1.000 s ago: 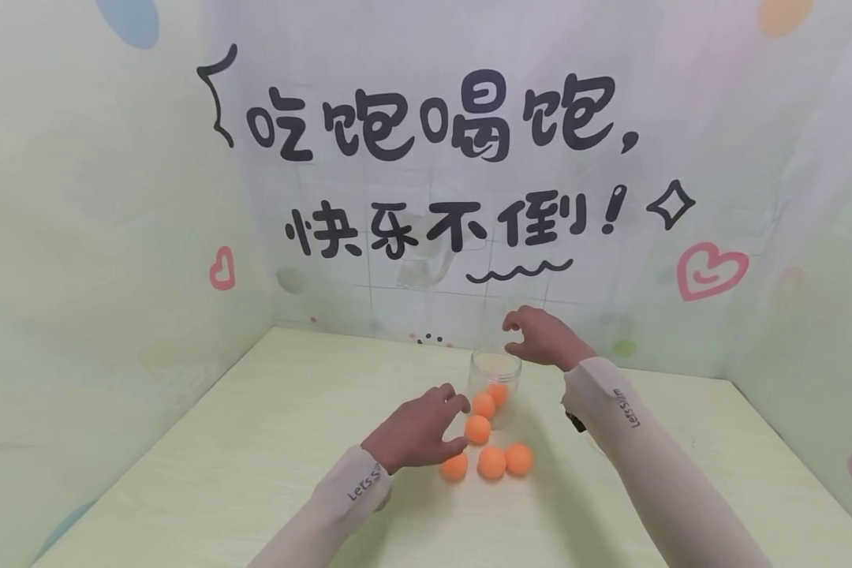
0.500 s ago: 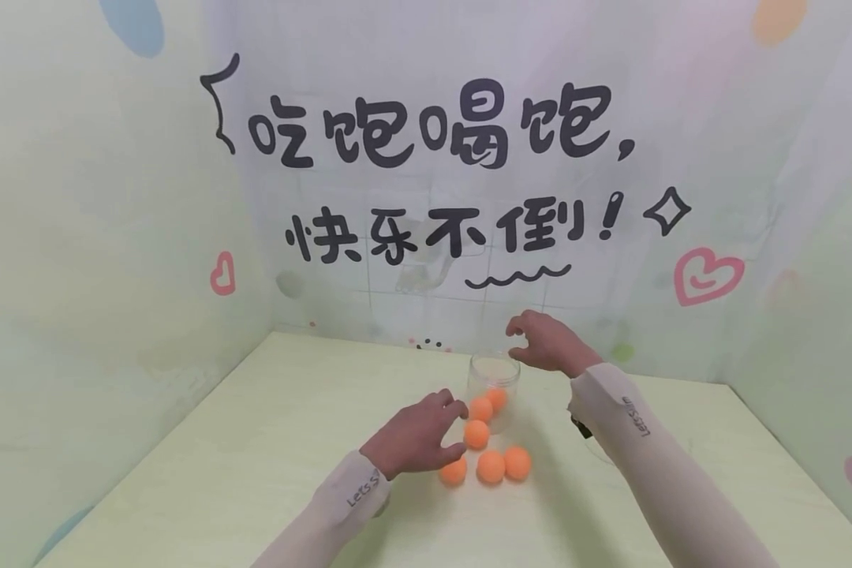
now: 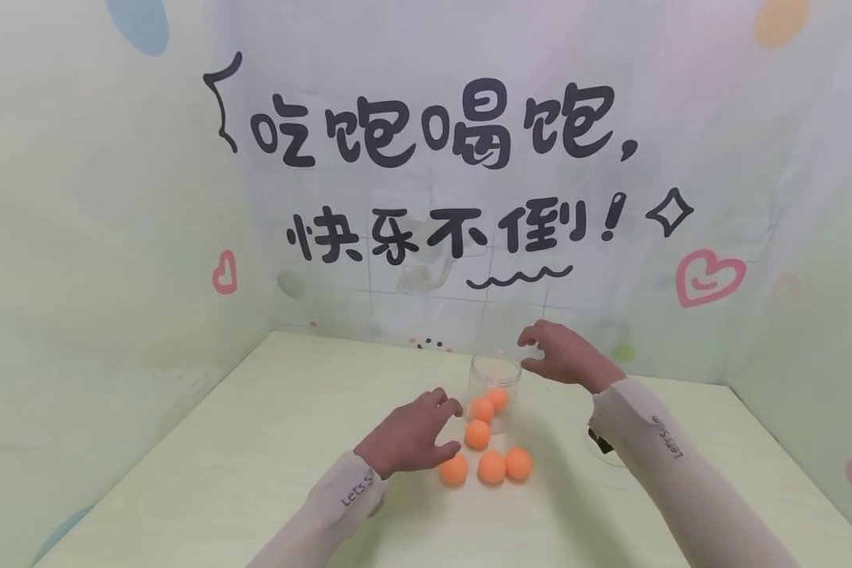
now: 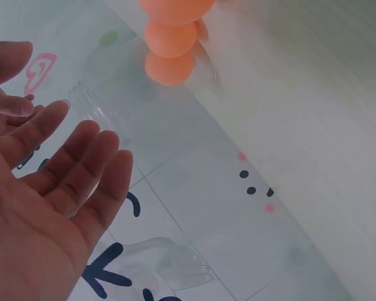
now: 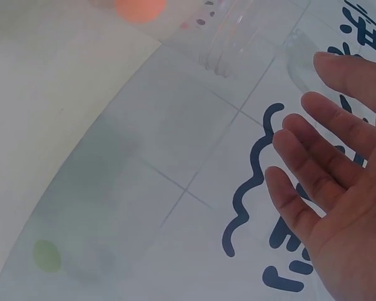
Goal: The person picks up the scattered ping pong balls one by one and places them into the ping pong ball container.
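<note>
A clear jar (image 3: 495,371) with a threaded mouth stands upright towards the back of the table. Orange balls, like ping-pong balls, show low against the jar; whether the rear ball (image 3: 497,398) is inside it I cannot tell. A nearer ball (image 3: 477,435) and several others lie in front. My left hand (image 3: 410,430) hovers left of the jar, fingers relaxed and slightly bent, partly overlapping the left ball (image 3: 454,471) in the head view. To the right of the jar's mouth, my right hand (image 3: 562,353) is raised with loose fingers. In both wrist views the palms hold nothing.
The pale wooden table (image 3: 255,442) meets a printed back wall (image 3: 426,308) close behind the jar. Side walls rise at left and right. A faint clear round outline (image 3: 614,461), perhaps a lid, lies partly under the right forearm.
My right hand has moved right and slightly down, away from the jar's mouth. My left hand has drawn back slightly to the left. The jar and balls stay put.
</note>
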`<state>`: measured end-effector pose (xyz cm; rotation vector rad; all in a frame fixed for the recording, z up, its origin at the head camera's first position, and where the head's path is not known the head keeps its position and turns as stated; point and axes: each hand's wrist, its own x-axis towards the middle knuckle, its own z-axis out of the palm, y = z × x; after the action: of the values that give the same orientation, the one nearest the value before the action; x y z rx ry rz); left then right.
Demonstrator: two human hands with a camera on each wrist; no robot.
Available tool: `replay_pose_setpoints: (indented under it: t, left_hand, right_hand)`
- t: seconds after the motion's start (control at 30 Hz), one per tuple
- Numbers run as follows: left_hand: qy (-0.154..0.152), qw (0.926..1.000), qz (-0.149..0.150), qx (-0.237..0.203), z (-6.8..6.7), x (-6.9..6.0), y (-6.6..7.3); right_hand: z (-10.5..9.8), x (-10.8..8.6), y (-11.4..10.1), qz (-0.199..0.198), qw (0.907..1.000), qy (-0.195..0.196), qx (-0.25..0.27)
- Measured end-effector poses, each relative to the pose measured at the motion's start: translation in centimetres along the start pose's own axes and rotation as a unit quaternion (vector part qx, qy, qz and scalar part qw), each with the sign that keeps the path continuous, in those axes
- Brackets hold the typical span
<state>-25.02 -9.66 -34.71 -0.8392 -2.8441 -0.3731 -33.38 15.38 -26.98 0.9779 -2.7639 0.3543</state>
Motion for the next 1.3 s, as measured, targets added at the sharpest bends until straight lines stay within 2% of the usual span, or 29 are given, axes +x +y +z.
replay_pose_setpoints:
  t: [0.27, 0.43, 0.67, 0.9, 1.3]
  left_hand:
    - [0.006, 0.9998, -0.004, -0.018, 0.1, -0.2, -0.3]
    - [0.004, 0.9997, -0.005, -0.021, 0.2, -0.3, -0.4]
    - [0.005, 0.9997, 0.0, -0.025, 0.3, -0.2, -0.5]
    - [-0.002, 0.9996, -0.008, -0.027, 0.4, -0.1, -0.4]
    - [-0.007, 0.9994, -0.014, -0.032, 0.6, -0.3, -0.3]
  right_hand:
    - [-0.5, -1.2, -0.3, 0.007, 1.0, -0.003, 0.007]
    - [0.0, -2.2, -0.1, 0.002, 0.9999, -0.002, 0.01]
    - [0.8, -3.6, 0.3, -0.016, 0.9996, 0.021, 0.007]
    - [1.4, -4.7, 0.2, -0.021, 0.9991, 0.034, 0.012]
    - [2.5, -7.5, -0.7, -0.019, 0.9991, 0.029, 0.024]
